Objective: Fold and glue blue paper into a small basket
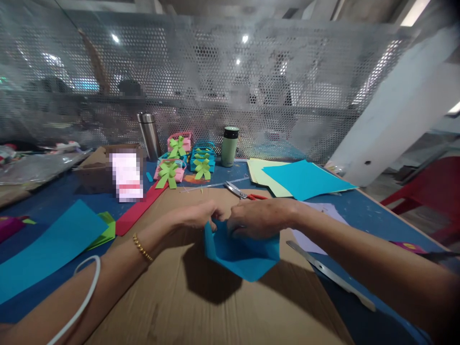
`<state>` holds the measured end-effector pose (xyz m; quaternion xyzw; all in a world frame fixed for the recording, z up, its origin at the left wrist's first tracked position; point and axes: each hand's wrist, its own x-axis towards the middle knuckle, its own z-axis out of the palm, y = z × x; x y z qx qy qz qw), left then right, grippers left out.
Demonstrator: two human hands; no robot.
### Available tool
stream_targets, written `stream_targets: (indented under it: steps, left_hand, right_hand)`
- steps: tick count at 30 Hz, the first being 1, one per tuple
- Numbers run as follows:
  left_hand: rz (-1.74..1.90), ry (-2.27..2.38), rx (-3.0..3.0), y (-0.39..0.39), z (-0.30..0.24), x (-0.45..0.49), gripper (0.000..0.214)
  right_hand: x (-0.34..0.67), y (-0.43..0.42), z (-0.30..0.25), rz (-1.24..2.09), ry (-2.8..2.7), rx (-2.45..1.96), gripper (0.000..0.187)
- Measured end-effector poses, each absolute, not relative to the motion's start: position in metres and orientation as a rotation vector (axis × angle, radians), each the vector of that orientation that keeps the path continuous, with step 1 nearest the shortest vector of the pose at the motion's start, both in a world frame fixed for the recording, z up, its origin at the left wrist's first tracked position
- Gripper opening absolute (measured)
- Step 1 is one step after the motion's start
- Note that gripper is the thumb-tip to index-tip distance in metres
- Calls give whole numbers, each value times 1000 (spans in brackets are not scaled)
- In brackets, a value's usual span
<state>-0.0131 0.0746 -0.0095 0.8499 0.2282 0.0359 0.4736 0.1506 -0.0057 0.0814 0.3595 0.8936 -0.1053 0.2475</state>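
Note:
A partly folded piece of blue paper is held up over the brown cardboard sheet, casting a shadow on it. My left hand pinches its far left edge between thumb and fingers. Across its far side lies my right hand, fingers curled down inside the paper and partly hidden by the hand itself. Just beyond my hands are red-handled scissors on the cardboard. To the right of the cardboard lies a craft knife or similar long pale blade tool.
Small paper baskets with green bows stand at the back, beside a green tumbler and a steel bottle. A phone leans on a cardboard box. Blue sheets lie right; another blue sheet lies left.

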Motion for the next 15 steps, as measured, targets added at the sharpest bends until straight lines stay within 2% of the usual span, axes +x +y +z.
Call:
stream_targets:
  steps: [10, 15]
  left_hand:
    - [42, 551, 2190, 78, -16, -9, 13]
    - [47, 555, 2254, 86, -27, -8, 20]
  right_hand:
    - [158, -24, 92, -252, 2507, 1157, 27]
    - [162, -27, 89, -380, 2545, 1316, 39]
